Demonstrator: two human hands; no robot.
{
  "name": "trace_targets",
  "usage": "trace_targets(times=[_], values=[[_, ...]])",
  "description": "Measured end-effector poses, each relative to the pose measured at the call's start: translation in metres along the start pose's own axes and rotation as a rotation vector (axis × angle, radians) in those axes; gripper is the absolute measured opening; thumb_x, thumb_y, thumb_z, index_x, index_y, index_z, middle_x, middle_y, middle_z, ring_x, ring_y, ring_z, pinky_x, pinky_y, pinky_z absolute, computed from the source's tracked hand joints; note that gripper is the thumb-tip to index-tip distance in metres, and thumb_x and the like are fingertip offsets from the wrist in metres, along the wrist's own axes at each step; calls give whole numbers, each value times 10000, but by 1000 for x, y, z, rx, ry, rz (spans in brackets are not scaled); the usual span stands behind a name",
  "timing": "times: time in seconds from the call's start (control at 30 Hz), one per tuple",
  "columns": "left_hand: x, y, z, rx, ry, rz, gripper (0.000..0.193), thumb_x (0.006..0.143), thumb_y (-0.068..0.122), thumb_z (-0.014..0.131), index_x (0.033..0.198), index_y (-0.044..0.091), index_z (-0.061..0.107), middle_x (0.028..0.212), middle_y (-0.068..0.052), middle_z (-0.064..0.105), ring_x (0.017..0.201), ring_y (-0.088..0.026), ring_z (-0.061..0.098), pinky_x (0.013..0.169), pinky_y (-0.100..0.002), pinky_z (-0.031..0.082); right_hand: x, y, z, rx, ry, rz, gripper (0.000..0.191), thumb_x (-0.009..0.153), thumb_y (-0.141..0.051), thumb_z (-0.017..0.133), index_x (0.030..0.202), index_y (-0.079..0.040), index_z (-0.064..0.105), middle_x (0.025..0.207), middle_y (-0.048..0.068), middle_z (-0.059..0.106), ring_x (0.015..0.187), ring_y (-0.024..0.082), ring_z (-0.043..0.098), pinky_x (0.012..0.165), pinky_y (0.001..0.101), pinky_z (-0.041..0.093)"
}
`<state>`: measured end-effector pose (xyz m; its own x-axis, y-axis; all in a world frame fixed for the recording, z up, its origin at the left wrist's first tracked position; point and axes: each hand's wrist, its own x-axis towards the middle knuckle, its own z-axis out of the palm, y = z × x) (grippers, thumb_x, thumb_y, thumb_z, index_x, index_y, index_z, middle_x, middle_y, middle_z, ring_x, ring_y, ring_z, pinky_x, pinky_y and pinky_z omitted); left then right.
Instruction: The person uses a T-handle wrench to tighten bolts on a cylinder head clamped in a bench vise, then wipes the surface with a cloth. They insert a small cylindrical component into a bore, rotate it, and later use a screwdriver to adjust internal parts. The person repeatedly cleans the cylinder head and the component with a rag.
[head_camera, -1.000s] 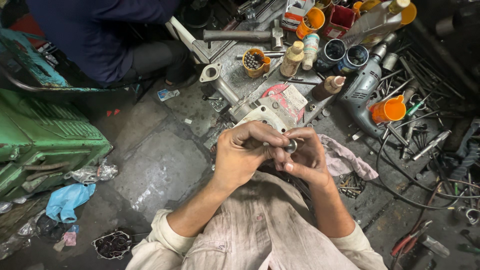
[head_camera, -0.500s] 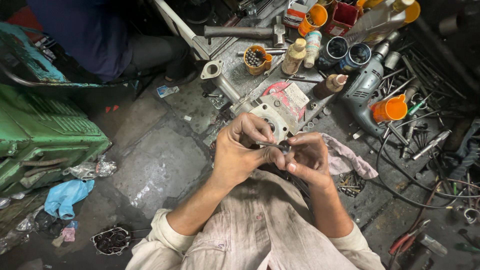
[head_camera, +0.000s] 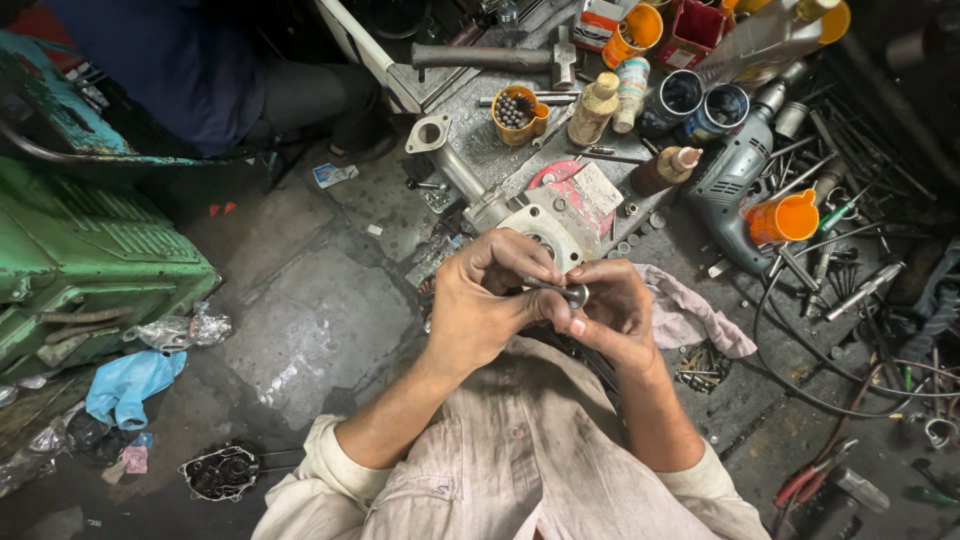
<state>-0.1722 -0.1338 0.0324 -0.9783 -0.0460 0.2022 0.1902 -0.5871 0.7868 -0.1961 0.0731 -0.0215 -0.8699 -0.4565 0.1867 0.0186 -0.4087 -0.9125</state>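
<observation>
Below, both hands' fingers (head_camera: 545, 300) pinch a small metal part (head_camera: 574, 294) (grimy concrete floor (head_camera: 300, 310), tool-strewn).

Small metal part (head_camera: 572, 294) mostly hidden — fingers (head_camera: 530, 268) cover it.

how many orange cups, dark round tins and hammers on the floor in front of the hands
orange cups: 3
dark round tins: 2
hammer: 1
total: 6
</observation>
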Motion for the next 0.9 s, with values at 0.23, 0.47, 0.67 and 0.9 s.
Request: trace_targets(times=[0.23, 0.47, 0.67, 0.9], values=[[0, -1, 0, -51, -10, -23, 192, 903, -70, 774, 1054, -24, 666, 1097, -130, 687, 981, -171, 717, 842, -302, 632, 4, -5, 6, 10, -4, 37, 459, 885, -1, 754, 1293, 4, 543, 1117, 140, 641, 937, 183, 669, 806, 332, 575], [1, 1, 3, -27, -37, -20, 130, 950, -105, 715, 1047, -26, 678, 1086, -122, 701, 944, -158, 716, 817, -297, 636, 6, -6, 7, 7, -36, 35, 470, 891, -17, 748, 1307, 0, 531, 1081, 125, 628, 885, 175, 641, 771, 336, 562], [2, 4, 3, 57, -36, -26, 83, 981, -75, 695, 1038, -14, 700, 1065, -106, 717, 957, -144, 713, 829, -273, 618, 10, -7, 8, 61, -40, 29, 477, 898, 11, 735, 1324, -4, 521, 1052, 122, 623, 859, 182, 633, 732, 331, 542], [2, 1, 2, 34, -30, 12, 104, 960, -82, 723, 1041, -23, 696, 1074, -112, 709, 931, -143, 713, 838, -285, 625, 9, -5, 7, 39, -36, -30, 454, 882, 18, 726, 1299, 11, 546, 1045, 156, 651, 841, 187, 642, 737, 337, 547]])
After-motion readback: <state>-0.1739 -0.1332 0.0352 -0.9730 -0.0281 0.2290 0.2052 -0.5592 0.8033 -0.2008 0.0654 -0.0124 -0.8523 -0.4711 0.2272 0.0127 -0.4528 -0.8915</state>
